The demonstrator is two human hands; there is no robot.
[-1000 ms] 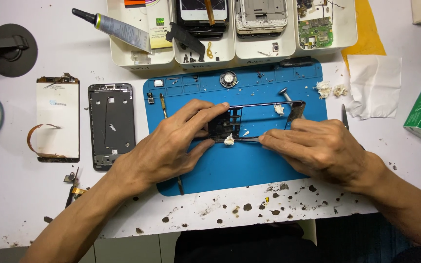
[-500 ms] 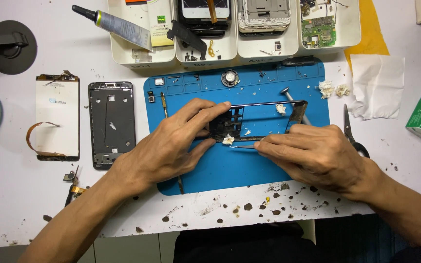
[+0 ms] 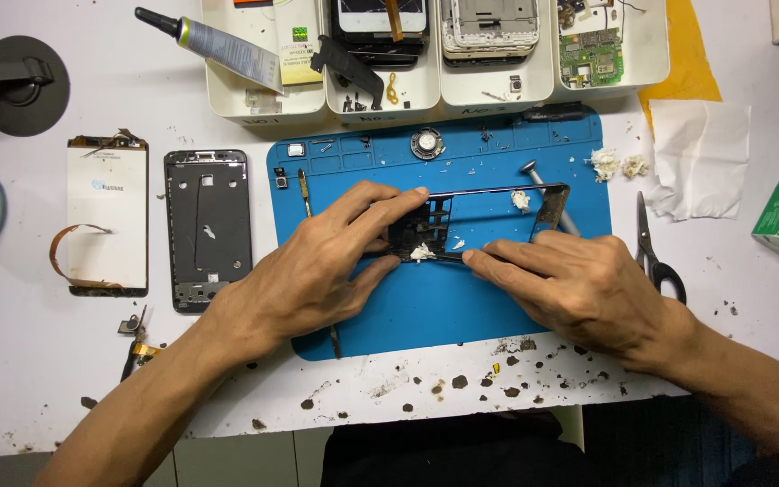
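Head view looks straight down on a white bench with a blue work mat [image 3: 462,316] near its front edge. On the mat lies a black phone frame [image 3: 475,221], long side running left to right, a scrap of white residue at its lower rail. The left hand [image 3: 317,271] grips the frame's left end — thumb under the lower rail, fingers [image 3: 389,203] curled over the top rail, pinching the frame between them. The right hand [image 3: 588,289] lies flat along the lower rail, its fingers pressed together and pointing left, the tip touching the frame beside the white scrap; whether it holds a tool I cannot tell.

Left of the mat sit a second black frame [image 3: 207,230] and a white screen panel [image 3: 107,215] with an orange ribbon cable. Along the far edge stand white trays [image 3: 426,86] of phone parts, a glue tube [image 3: 214,41] resting across one. Scissors [image 3: 655,252] and crumpled tissue [image 3: 701,158] lie right of the mat — dark crumbs litter the front edge.
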